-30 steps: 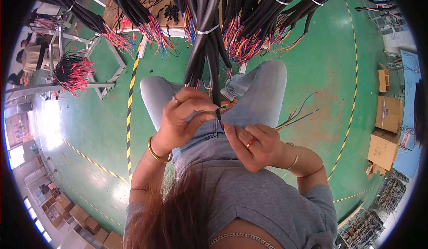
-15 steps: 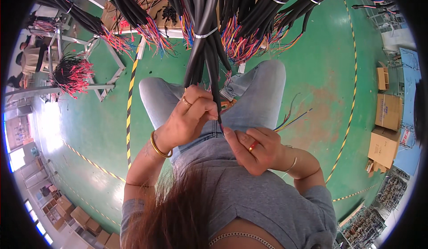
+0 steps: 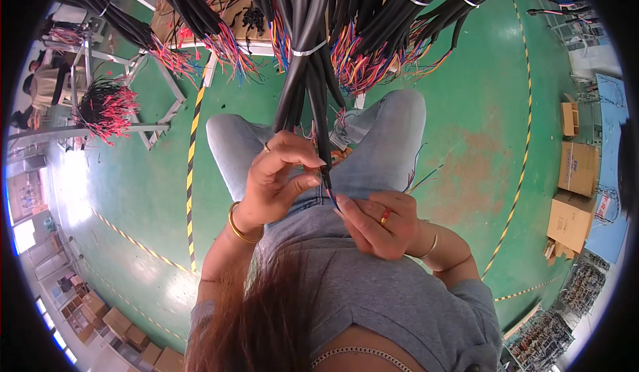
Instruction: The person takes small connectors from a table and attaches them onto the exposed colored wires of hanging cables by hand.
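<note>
Black sheathed cables (image 3: 297, 99) hang down in front of me, and one ends between my hands. Thin coloured wires (image 3: 329, 193), blue and reddish, come out of that end. My right hand (image 3: 383, 224) is closed on these wires, thumb and forefinger pressed together; their loose tips (image 3: 423, 179) stick out beyond it. My left hand (image 3: 279, 176) is beside the cable end, with thumb and forefinger parted and their tips at the sheath's edge. Whether its other fingers touch the cables behind cannot be made out.
More tied bundles of black cable (image 3: 379, 22) with bared coloured wires hang along a work table (image 3: 263, 49). A bundle with red ends (image 3: 106, 112) rests on a metal frame at left. Cardboard boxes (image 3: 578, 168) stand at right. Striped tape (image 3: 192, 172) marks the green floor.
My left thumb and forefinger have parted from their pinch at the cable end. A little more of the coloured wires shows there. The loose wire tips have shifted left.
</note>
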